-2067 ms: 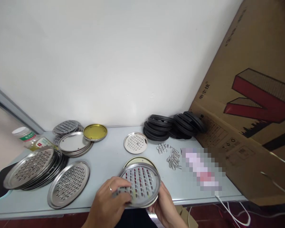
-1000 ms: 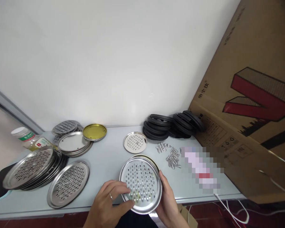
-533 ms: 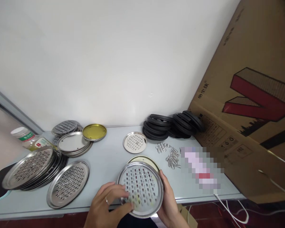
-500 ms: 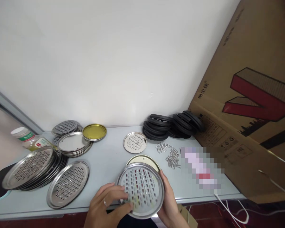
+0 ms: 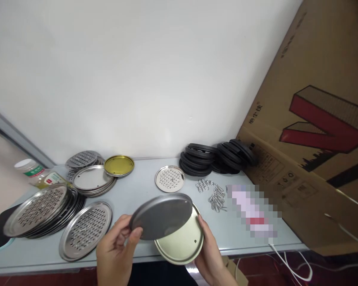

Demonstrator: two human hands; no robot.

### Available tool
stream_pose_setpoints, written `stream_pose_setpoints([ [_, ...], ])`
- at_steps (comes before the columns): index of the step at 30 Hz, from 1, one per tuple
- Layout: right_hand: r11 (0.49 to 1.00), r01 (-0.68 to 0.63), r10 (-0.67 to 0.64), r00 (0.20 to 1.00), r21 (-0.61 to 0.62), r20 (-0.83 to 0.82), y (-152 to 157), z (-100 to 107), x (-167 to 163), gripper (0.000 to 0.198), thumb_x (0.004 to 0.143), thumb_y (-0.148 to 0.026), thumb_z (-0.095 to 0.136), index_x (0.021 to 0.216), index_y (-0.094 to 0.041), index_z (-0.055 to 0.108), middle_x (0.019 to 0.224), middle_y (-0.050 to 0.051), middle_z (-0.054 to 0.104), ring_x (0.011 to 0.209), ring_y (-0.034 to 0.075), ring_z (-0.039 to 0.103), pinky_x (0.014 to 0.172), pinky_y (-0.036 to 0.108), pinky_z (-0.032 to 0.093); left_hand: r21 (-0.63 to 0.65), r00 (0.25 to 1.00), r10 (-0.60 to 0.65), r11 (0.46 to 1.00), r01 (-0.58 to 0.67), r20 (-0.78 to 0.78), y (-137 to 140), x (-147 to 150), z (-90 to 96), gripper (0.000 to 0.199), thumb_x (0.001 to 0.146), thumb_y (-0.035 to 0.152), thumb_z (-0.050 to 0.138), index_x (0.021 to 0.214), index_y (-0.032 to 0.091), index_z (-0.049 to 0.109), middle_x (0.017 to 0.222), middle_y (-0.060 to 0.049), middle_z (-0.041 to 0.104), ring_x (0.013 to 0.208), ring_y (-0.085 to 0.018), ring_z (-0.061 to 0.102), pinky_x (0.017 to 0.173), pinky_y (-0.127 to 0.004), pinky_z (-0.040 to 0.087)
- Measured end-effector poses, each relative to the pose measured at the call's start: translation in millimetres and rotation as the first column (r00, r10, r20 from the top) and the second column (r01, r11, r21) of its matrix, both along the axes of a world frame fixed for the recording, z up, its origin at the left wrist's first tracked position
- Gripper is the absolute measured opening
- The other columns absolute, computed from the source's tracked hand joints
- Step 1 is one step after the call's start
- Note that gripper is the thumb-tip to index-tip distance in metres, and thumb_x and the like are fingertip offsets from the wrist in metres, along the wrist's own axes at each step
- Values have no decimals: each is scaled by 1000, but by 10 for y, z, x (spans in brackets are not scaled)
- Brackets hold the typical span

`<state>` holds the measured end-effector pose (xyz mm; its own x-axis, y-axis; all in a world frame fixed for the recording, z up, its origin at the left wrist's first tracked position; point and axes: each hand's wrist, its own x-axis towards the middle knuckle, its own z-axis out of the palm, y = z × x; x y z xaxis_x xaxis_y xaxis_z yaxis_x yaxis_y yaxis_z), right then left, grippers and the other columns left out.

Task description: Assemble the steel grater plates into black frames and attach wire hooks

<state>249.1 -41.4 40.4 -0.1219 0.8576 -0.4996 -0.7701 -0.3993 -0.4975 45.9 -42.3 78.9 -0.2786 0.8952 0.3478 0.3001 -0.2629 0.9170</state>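
Note:
My left hand [image 5: 117, 248] pinches the near left edge of a dark grey round plate [image 5: 162, 216], thumb in front and fingers behind. It is tilted up, and no grating holes show on the face I see. Partly behind it is a pale cream round plate [image 5: 179, 248] with a raised rim and a small hole, its upper part hidden. My right hand [image 5: 210, 252] grips that cream plate by its right side. Whether the two plates touch, I cannot tell. A round grater plate [image 5: 85, 230] lies on the table left of my left hand.
At left are a stack of grater plates [image 5: 38, 210], stacked silver plates [image 5: 91, 176], a gold plate [image 5: 119, 165] and a jar [image 5: 30, 169]. A small grater disc [image 5: 170, 178], black rings [image 5: 197, 159] and metal rings and clips [image 5: 217, 198] lie beyond my hands. A carton [image 5: 286, 178] stands right.
A grater plate lay face up over the cream plate. Now a dark grey plate is raised and tilted in my left hand, and more of the cream plate is uncovered. My right hand has barely moved.

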Motion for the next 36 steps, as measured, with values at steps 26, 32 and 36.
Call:
stream_pose_setpoints([
  [26, 997, 43, -44, 999, 70, 3, -17, -177, 54, 64, 77, -65, 70, 121, -18, 70, 108, 10, 76, 114, 31, 64, 99, 43, 48, -387, 999, -35, 922, 21, -30, 251, 377, -407, 49, 78, 59, 65, 101, 16, 72, 76, -1, 60, 44, -8, 44, 43, -20, 37],
  [32, 996, 45, -48, 998, 77, 44, -51, -217, 34, 65, 70, -65, 76, 117, -19, 72, 107, 10, 76, 108, 30, 66, 99, 42, 46, -361, 992, -62, 932, 20, -106, 307, 361, -385, 45, 78, 57, 65, 99, 17, 72, 79, -1, 60, 43, -7, 42, 43, -21, 36],
  [36, 998, -5, -2, 995, 68, 95, -90, -249, 64, 67, 61, -52, 87, 117, -19, 69, 82, 8, 77, 78, 28, 70, 80, 42, 53, -406, 992, -83, 913, 39, -91, 323, 348, -426, 49, 79, 59, 64, 103, 18, 70, 83, -2, 60, 46, -9, 46, 47, -23, 40],
])
